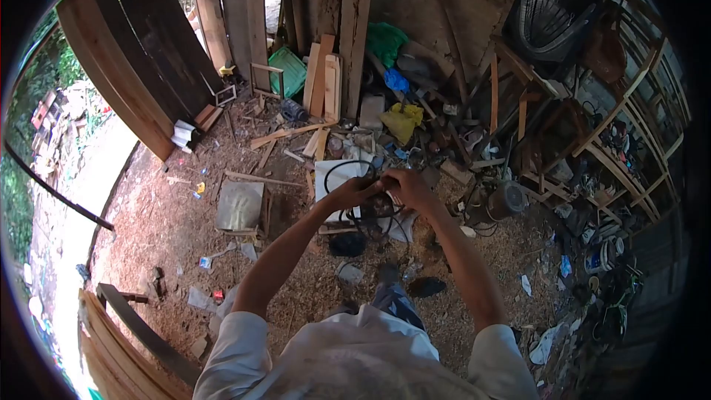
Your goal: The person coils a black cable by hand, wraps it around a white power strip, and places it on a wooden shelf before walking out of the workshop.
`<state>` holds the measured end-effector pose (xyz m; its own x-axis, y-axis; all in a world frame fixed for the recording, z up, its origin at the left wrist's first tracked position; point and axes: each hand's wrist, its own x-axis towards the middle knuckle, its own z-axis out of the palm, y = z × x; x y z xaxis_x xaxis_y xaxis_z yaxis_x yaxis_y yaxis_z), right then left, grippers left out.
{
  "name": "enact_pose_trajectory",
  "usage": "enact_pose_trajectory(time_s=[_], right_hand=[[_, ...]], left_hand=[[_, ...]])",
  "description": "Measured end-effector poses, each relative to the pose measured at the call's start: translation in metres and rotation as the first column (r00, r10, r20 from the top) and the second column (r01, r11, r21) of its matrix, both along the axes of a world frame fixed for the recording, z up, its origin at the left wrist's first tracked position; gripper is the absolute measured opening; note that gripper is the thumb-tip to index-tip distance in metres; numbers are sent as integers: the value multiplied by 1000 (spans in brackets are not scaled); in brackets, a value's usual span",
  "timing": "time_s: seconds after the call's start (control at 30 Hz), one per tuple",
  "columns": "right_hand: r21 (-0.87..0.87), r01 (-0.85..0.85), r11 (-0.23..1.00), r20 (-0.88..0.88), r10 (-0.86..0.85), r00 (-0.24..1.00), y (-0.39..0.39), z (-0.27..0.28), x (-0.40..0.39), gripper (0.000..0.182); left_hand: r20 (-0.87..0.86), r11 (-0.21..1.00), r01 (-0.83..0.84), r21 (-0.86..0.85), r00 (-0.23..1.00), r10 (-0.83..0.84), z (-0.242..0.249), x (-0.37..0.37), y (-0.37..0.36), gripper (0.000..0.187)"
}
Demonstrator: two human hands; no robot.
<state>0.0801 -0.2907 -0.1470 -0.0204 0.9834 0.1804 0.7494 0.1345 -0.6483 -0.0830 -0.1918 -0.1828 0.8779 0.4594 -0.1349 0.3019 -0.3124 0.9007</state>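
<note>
Both hands meet in front of my body at the middle of the view. My left hand (pixel 357 192) has its fingers closed close to my right hand (pixel 404 186), whose fingers are also bent inward. Between and below them hangs a looped black cable (pixel 329 178), its coils falling on both sides of the hands. What the fingertips pinch is too small and dark to make out. Under the hands lies a white board or sheet (pixel 323 175), partly hidden by the cable and my left forearm.
A small metal-topped stool (pixel 241 206) stands left of the hands. Behind are wood offcuts (pixel 321 81), a green crate (pixel 288 72) and a yellow bag (pixel 402 122). A dark cylindrical container (pixel 507 200) is at the right. Wood shavings and scraps cover the floor.
</note>
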Motion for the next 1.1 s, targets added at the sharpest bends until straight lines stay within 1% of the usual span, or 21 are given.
enact_pose_trajectory(time_s=[0.03, 0.07, 0.17, 0.27, 0.37, 0.4, 0.47, 0.5, 0.53, 0.57, 0.63, 0.7, 0.77, 0.87, 0.9, 0.93, 0.97, 1.03, 1.07, 1.1], right_hand=[[-4, -10, 1000, -41, 10, 999, 9, -6, 10, 23], [-6, -24, 1000, -82, 23, 996, 19, -12, 20, 24], [11, -71, 997, -109, 71, 991, 48, -32, 53, 24], [-56, -16, 998, -167, 6, 986, 68, -53, 94, 27], [-101, -40, 994, -464, -12, 886, 87, -116, 153, 33], [-167, -51, 985, -464, -33, 885, 86, -130, 169, 34], [-293, -77, 953, -453, -68, 889, 84, -151, 199, 36], [-296, -66, 953, -444, -76, 893, 84, -153, 208, 36], [-297, -53, 953, -435, -85, 896, 83, -155, 216, 36], [-298, -37, 954, -426, -98, 900, 83, -157, 224, 36], [-127, 102, 987, -396, -145, 907, 90, -149, 233, 37], [-152, 132, 980, -270, -169, 948, 97, -131, 248, 39], [-372, 98, 923, -46, -124, 991, 100, -103, 265, 44], [-326, 119, 938, -121, -166, 979, 98, -86, 267, 43], [-320, 133, 938, -106, -175, 979, 96, -74, 265, 42], [-309, 151, 939, -92, -188, 978, 96, -56, 262, 41], [-302, 168, 938, -78, -200, 977, 95, -39, 259, 39], [-203, 174, 964, -84, -194, 977, 98, -8, 263, 39], [-153, 175, 972, -84, -190, 978, 99, 8, 264, 39], [-159, 176, 971, -64, -188, 980, 100, 30, 262, 39]], left_hand=[[3, 999, 14, 46, 1000, -14, 1, 5, 2, 61], [39, 990, -1, 144, 999, -5, -23, 15, 14, 56], [-40, 994, -55, 99, 997, 59, -26, 34, 31, 53], [-18, 978, -187, -88, 982, 186, -38, 57, 55, 48], [-39, 894, -318, -315, 946, 322, -33, 84, 76, 44], [-16, 875, -338, -346, 935, 355, -37, 91, 83, 40], [19, 786, -373, -492, 899, 438, -45, 104, 99, 38], [33, 736, -383, -559, 876, 481, -46, 108, 106, 38], [35, 712, -387, -586, 866, 500, -46, 114, 112, 35], [56, 712, -374, -594, 864, 501, -49, 119, 117, 36], [95, 714, -342, -611, 863, 495, -55, 128, 124, 38], [126, 674, -328, -662, 838, 532, -50, 141, 126, 37], [139, 662, -319, -678, 828, 543, -43, 153, 130, 36], [173, 703, -311, -639, 833, 526, -26, 163, 133, 35], [175, 708, -310, -634, 835, 522, -22, 163, 132, 35], [185, 649, -295, -702, 804, 565, -21, 161, 136, 34], [210, 668, -271, -694, 810, 547, -19, 158, 138, 33], [264, 702, -221, -677, 817, 512, -13, 152, 143, 33], [262, 732, -237, -639, 827, 497, -16, 150, 146, 35], [267, 736, -231, -636, 829, 491, -11, 148, 142, 35]])
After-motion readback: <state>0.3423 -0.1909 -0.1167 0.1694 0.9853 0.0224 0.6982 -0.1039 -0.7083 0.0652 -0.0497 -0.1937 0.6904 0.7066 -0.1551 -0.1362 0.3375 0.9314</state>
